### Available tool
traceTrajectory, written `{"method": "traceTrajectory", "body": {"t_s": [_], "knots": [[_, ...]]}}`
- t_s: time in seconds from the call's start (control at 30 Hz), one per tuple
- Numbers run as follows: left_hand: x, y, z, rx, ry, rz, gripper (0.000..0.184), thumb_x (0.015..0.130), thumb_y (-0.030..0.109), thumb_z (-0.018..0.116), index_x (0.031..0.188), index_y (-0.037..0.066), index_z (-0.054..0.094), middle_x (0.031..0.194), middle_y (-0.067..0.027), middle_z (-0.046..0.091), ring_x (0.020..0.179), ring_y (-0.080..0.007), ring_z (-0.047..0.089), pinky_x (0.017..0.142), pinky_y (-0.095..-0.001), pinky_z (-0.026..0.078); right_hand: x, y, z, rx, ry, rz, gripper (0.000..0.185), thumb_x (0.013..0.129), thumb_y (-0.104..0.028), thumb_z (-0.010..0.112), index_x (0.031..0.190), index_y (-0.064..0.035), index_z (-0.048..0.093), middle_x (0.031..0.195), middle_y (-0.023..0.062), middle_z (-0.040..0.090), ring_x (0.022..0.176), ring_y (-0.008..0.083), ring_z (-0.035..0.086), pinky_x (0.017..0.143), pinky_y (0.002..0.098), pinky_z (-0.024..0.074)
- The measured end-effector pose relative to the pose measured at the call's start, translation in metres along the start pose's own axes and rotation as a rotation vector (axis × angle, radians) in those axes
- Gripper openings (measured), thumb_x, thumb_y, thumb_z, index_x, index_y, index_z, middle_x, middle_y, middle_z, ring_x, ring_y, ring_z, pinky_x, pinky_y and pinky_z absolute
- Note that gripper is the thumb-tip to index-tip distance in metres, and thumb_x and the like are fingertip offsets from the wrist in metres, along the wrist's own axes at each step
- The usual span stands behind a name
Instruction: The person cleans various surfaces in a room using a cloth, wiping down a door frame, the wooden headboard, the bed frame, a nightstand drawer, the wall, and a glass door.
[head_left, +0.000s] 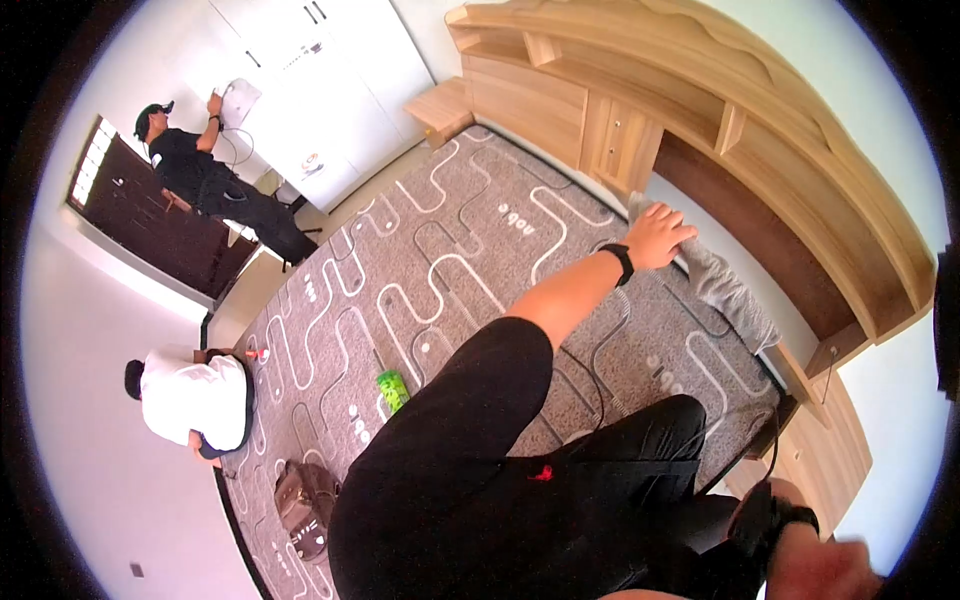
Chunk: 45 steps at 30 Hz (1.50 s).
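Crumpled grey cloth under curled grip of left hand, along edge between patterned grey-brown textile and pale wooden headboard; wide stretch alongside; blurred right hand, cannot tell its grip.

white lettering, seemingly "nobo", repeats across the patterned grey fabric.

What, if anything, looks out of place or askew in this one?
One thing, mildly: the grey cloth lies bunched beside the wooden headboard, partly under the left hand, untidy against the flat patterned surface. No spill or damage stands out.
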<state>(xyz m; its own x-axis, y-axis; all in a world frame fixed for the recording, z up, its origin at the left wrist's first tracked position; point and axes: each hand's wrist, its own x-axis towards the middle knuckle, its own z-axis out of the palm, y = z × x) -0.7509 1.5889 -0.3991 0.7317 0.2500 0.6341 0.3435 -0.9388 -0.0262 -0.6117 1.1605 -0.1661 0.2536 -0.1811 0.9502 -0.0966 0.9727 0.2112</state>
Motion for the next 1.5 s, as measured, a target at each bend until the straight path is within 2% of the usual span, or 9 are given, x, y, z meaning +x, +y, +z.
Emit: {"method": "traceTrajectory", "body": {"t_s": [0.33, 0.8, 0.87, 0.93, 1.03, 1.13, 1.2, 1.23, 1.5], "knots": [[0.000, 0.001, 0.003, 0.022, 0.022, -0.008, 0.045, 0.069, 0.015, 0.072, 0.112, 0.019, 0.057, 0.092, -0.0068, 0.049, 0.095, -0.0300, 0.047, 0.091, -0.0419, 0.036, 0.016, 0.030, 0.048, -0.167, 0.158, -0.008, 0.026, 0.087, -0.011, 0.062, 0.110, 0.0022, 0.059, 0.115, 0.0168, 0.060, 0.111, 0.0248, 0.058, 0.095, 0.0360, 0.0500], [0.010, 0.016, -0.013, -0.058, -0.056, -0.122, 0.046, 0.067, 0.011, 0.066, 0.112, 0.019, 0.058, 0.095, -0.0093, 0.053, 0.099, -0.0328, 0.048, 0.092, -0.0461, 0.036, -0.012, -0.023, -0.011, 0.307, 0.071, 0.036, 0.014, 0.090, -0.011, 0.058, 0.103, -0.0071, 0.060, 0.099, 0.0075, 0.062, 0.087, 0.0123, 0.059, 0.078, 0.0296, 0.0506], [0.012, 0.025, 0.002, -0.068, -0.043, -0.102, 0.046, 0.066, 0.009, 0.065, 0.111, 0.019, 0.059, 0.095, -0.0092, 0.052, 0.098, -0.0322, 0.047, 0.092, -0.0453, 0.034, 0.008, -0.009, 0.006, 0.518, 0.500, 0.112, 0.015, 0.077, 0.000, 0.066, 0.071, -0.0054, 0.052, 0.058, -0.0035, 0.046, 0.046, 0.0119, 0.043, 0.040, 0.0214, 0.0341], [0.019, 0.044, 0.018, 0.001, -0.048, -0.097, 0.050, 0.066, 0.006, 0.063, 0.114, 0.018, 0.059, 0.096, -0.0088, 0.052, 0.099, -0.0308, 0.046, 0.094, -0.0425, 0.031, 0.019, 0.008, 0.022, -0.215, 0.609, 0.235, 0.014, 0.082, -0.002, 0.061, 0.079, -0.0058, 0.049, 0.069, -0.0011, 0.046, 0.054, 0.0102, 0.045, 0.048, 0.0255, 0.0391], [0.033, 0.110, 0.027, -0.151, -0.027, -0.030, 0.054, 0.066, 0.007, 0.062, 0.119, 0.016, 0.056, 0.098, -0.0088, 0.051, 0.098, -0.0299, 0.045, 0.094, -0.0427, 0.028, 0.026, -0.002, 0.031, -0.341, 0.363, 0.383, 0.013, 0.084, -0.003, 0.060, 0.089, -0.0044, 0.048, 0.079, 0.0006, 0.047, 0.061, 0.0108, 0.045, 0.054, 0.0278, 0.0398], [0.042, 0.143, 0.024, -0.186, -0.018, -0.007, 0.053, 0.065, 0.011, 0.064, 0.118, 0.014, 0.056, 0.097, -0.0089, 0.049, 0.095, -0.0299, 0.044, 0.095, -0.0465, 0.028, 0.053, 0.024, 0.010, 0.413, -0.554, 0.125, 0.036, 0.085, -0.024, 0.063, 0.111, 0.0000, 0.057, 0.104, 0.0129, 0.058, 0.096, 0.0296, 0.059, 0.079, 0.0415, 0.0516], [0.042, 0.145, 0.024, -0.137, 0.036, -0.008, 0.052, 0.065, 0.012, 0.066, 0.116, 0.014, 0.055, 0.094, -0.0086, 0.048, 0.094, -0.0297, 0.044, 0.095, -0.0478, 0.027, 0.038, 0.002, 0.040, -0.620, -0.196, -0.461, 0.023, 0.083, 0.002, 0.063, 0.105, -0.0023, 0.060, 0.107, 0.0085, 0.060, 0.093, 0.0163, 0.061, 0.079, 0.0269, 0.0524], [0.041, 0.142, 0.023, -0.148, 0.027, 0.013, 0.051, 0.065, 0.014, 0.068, 0.114, 0.014, 0.055, 0.093, -0.0084, 0.047, 0.094, -0.0294, 0.044, 0.095, -0.0480, 0.028, 0.067, -0.029, 0.044, 0.018, -0.165, 0.292, 0.023, 0.084, 0.004, 0.060, 0.106, -0.0024, 0.058, 0.103, 0.0059, 0.057, 0.088, 0.0151, 0.059, 0.075, 0.0256, 0.0498], [0.040, 0.135, 0.022, -0.149, 0.072, 0.060, 0.054, 0.065, 0.013, 0.069, 0.116, 0.014, 0.053, 0.094, -0.0073, 0.047, 0.094, -0.0281, 0.044, 0.094, -0.0470, 0.030, 0.089, -0.062, 0.028, -0.482, -0.560, -0.018, 0.017, 0.092, -0.005, 0.052, 0.108, -0.0010, 0.057, 0.105, 0.0088, 0.058, 0.092, 0.0172, 0.058, 0.078, 0.0274, 0.0506]]}}
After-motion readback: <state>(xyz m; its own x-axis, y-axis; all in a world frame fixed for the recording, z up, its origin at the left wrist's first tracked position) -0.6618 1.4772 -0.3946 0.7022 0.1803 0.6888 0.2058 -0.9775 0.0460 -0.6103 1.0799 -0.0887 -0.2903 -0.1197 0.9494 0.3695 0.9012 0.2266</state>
